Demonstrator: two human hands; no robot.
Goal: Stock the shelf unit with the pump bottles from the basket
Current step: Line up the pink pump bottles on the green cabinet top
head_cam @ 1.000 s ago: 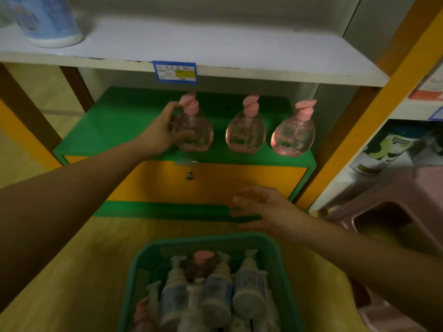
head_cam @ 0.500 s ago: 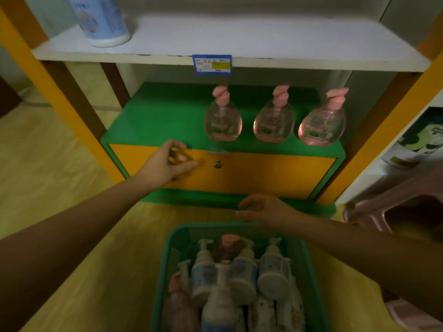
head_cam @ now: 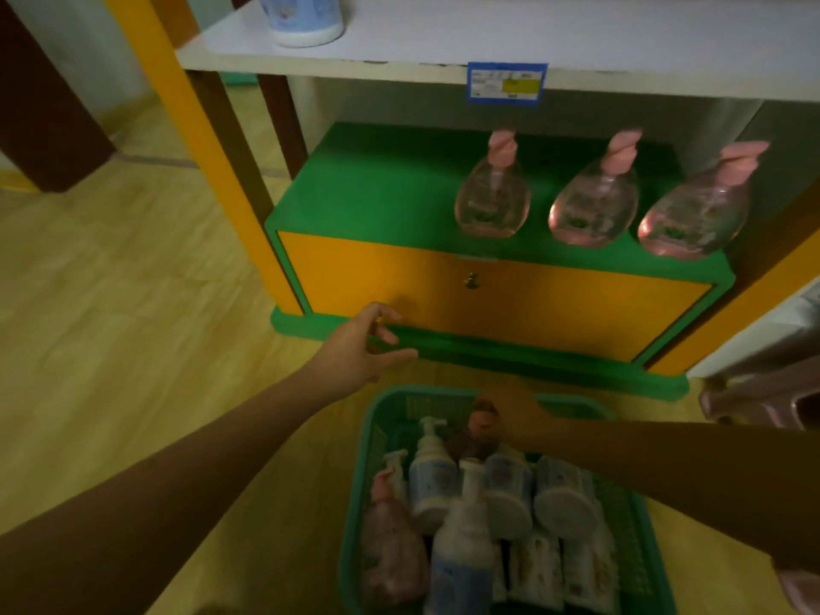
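Three clear pink pump bottles stand in a row on the right half of the green bottom shelf. A green basket on the floor below holds several white pump bottles and a pink one lying at its left. My right hand is at the basket's far end, fingers curled around the pump head of an upright pink bottle. My left hand hovers with nothing in it in front of the cabinet's base, left of the basket.
An orange drawer front with a small lock sits under the green shelf. The white shelf above carries a blue-white container and a price label. A pink stool stands at the right. Orange posts frame the unit.
My left hand let go of the leftmost shelf bottle and dropped down to the cabinet base. My right hand moved down into the basket onto the pink bottle's pump. The camera shifted left.
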